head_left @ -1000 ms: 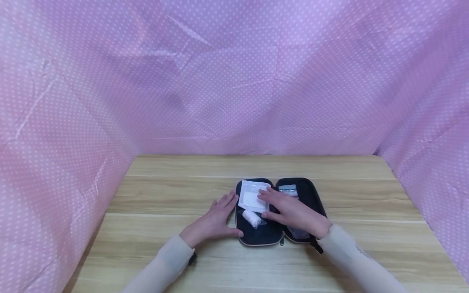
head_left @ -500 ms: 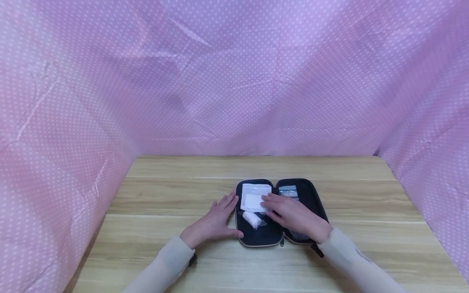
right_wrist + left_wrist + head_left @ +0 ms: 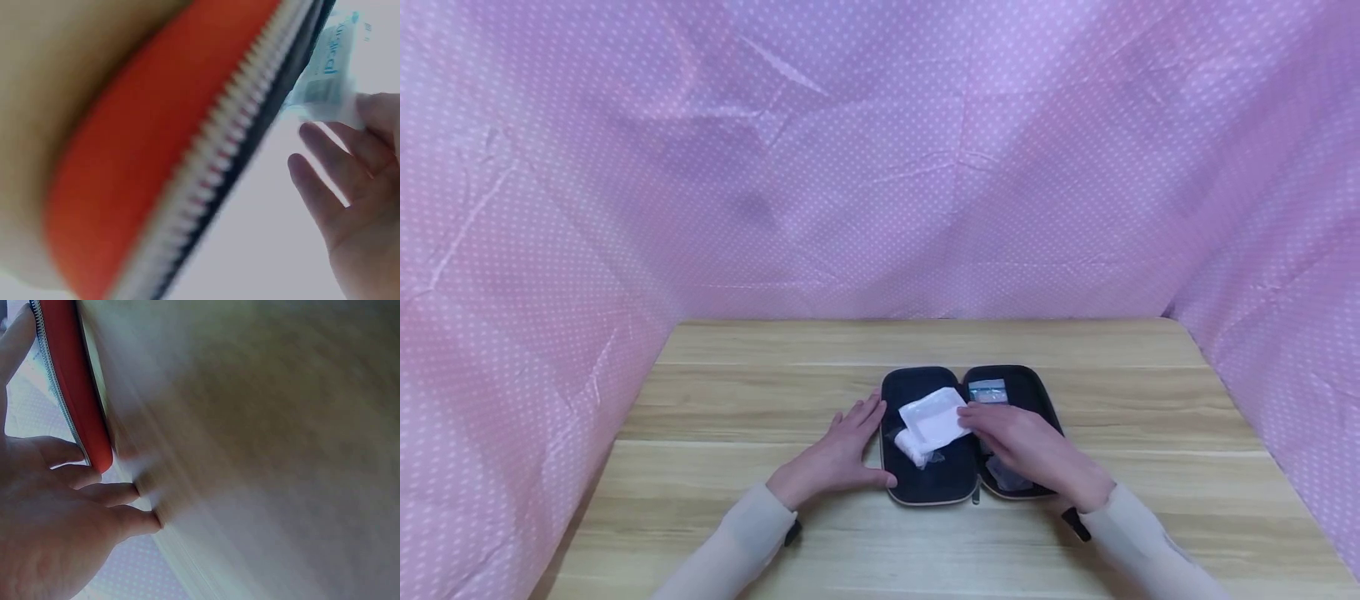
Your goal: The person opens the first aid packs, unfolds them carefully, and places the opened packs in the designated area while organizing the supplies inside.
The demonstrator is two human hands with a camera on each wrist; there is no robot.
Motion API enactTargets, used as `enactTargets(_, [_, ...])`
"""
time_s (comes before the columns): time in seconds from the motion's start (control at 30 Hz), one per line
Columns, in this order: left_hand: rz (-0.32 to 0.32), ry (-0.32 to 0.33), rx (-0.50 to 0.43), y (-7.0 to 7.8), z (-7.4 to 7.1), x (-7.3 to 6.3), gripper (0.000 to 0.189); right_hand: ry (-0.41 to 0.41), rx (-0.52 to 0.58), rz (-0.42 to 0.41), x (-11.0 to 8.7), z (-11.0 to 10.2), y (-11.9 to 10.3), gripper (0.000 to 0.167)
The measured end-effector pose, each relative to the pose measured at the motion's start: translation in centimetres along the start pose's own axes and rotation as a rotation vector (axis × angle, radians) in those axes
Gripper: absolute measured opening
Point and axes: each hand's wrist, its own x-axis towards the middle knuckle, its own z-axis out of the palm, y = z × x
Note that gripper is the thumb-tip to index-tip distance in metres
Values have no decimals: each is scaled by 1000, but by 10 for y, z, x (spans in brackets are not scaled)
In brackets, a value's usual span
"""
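A zip case (image 3: 934,487), black inside and red outside, lies unfolded on the table. Between thumb and fingers my right hand (image 3: 1026,442) pinches the right edge of a flat white dressing packet (image 3: 934,418), tilted above the case's left half. Blue print reading "surgical" shows on the packet (image 3: 325,75) in the right wrist view. Partly under it is a white bandage roll (image 3: 908,448) in clear wrap. My left hand (image 3: 838,454) rests with extended fingers along the case's left edge; in the left wrist view its fingers touch the red side (image 3: 75,381) and the tabletop.
Clear packets (image 3: 988,390) sit in the case's right half, with another clear bag (image 3: 1007,477) lower down. A zipper pull (image 3: 976,493) hangs near the hinge. The wooden table (image 3: 760,375) is enclosed by pink dotted cloth (image 3: 880,167).
My right hand has gone from lying over the packet to pinching its edge. The packet has turned and shifted down and right, partly covering the bandage roll. My left hand stays put.
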Motion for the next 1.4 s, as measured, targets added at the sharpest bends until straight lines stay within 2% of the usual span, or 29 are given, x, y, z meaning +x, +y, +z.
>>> enactTargets(0.13, [6, 7, 4, -1, 0, 1, 115, 108, 26, -27, -11, -1, 3, 39])
enactTargets(0.27, [9, 9, 7, -1, 0, 1, 114, 165, -20, -81, -20, -2, 9, 24])
enactTargets(0.3, [9, 8, 11, -1, 0, 1, 114, 173, -33, -96, -22, -2, 11, 26])
enactTargets(0.43, [8, 9, 5, 0, 0, 1, 114, 197, -86, -112, -31, -5, 19, 53])
enactTargets(0.5, [4, 8, 3, -1, -1, 1, 114, 207, -96, -96, -35, -6, 23, 45])
enactTargets(0.63, [5, 6, 0, -1, -2, 3, 114, 209, -115, -46, -43, -9, 27, 22])
enactTargets(0.83, [11, 7, 1, -2, -3, 4, 114, 170, -136, 28, -52, -14, 31, 40])
enactTargets(0.97, [5, 4, 1, -1, -3, 4, 114, 133, -133, 71, -57, -15, 32, 40])
enactTargets(1.03, [3, 3, -2, -1, -4, 4, 114, 131, -130, 63, -59, -14, 34, 28])
enactTargets(1.2, [4, 0, -7, -1, -5, 4, 114, 137, -141, 20, -60, -11, 37, 25])
enactTargets(1.27, [7, 0, -4, -1, -5, 4, 114, 134, -147, 10, -59, -10, 37, 32])
enactTargets(1.4, [17, 5, -1, -1, -4, 3, 114, 118, -151, 17, -58, -8, 36, 26])
